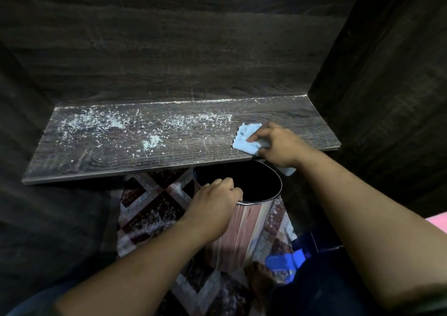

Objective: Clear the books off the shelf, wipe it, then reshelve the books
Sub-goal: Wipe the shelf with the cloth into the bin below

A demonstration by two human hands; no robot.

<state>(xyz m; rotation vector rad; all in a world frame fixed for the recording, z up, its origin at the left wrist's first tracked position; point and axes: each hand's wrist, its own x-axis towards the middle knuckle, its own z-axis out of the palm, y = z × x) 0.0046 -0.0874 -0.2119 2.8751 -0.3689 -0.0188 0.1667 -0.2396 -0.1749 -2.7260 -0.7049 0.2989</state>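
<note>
Left hand [215, 194] curled over the near-left rim of the round metal bin [244, 231], striped wood-look wall and black inside, gripping it with the mouth held just under the shelf's near edge. Right hand [278, 146] further right and farther off, fingers bent down around the crumpled light-blue cloth [244, 139], pressing it to the board near the right end, close to the near edge; a corner of cloth hanging out below the wrist, above the bin.

Dark wood-grain shelf board [96, 156] bare of books; none anywhere in view, whereabouts unknown. Thick scatter of white crumbs and powder [96, 124] across the left end, a thinner band through the middle, a fine line along the far joint with the back panel [169, 49]; right end beside the cloth looking nearly clean. Below, diamond-patterned floor covering [150, 206] flecked with white; at near right a blue plastic object [283, 262], too dim to identify.

Judged as the wiping step, early on, with clearing done and reshelving to come. Likely next: reach the cloth to the left, drag the debris rightward and nearward, tip it over the edge into the bin. Calls for keeping the bin's mouth tight under the edge at the sweep, and flat, firm pressure to gather the powder rather than smear it.
</note>
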